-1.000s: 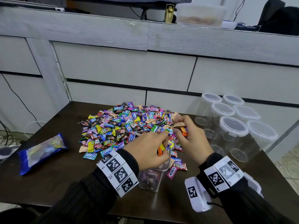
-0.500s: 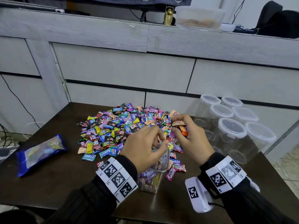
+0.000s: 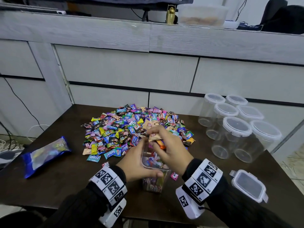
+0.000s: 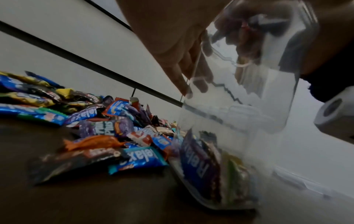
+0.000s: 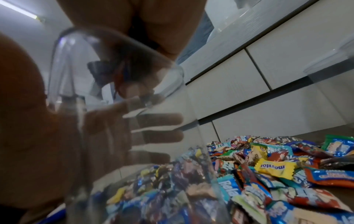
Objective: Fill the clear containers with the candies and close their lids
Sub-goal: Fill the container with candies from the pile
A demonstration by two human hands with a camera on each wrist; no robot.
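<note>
The open clear container (image 3: 153, 171) stands at the counter's (image 3: 57, 183) near edge, seemingly a third full. The left hand (image 3: 139, 163) grasps its wall; the right hand (image 3: 171, 150) pinches wrapped candies (image 3: 155, 139) over its mouth. Next: let go, then reach the candy pile (image 3: 131, 127) beyond.

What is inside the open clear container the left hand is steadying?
The open container holds wrapped candies filling its lower part; the upper part is empty. The left hand and right hand cover much of its opening.
</note>
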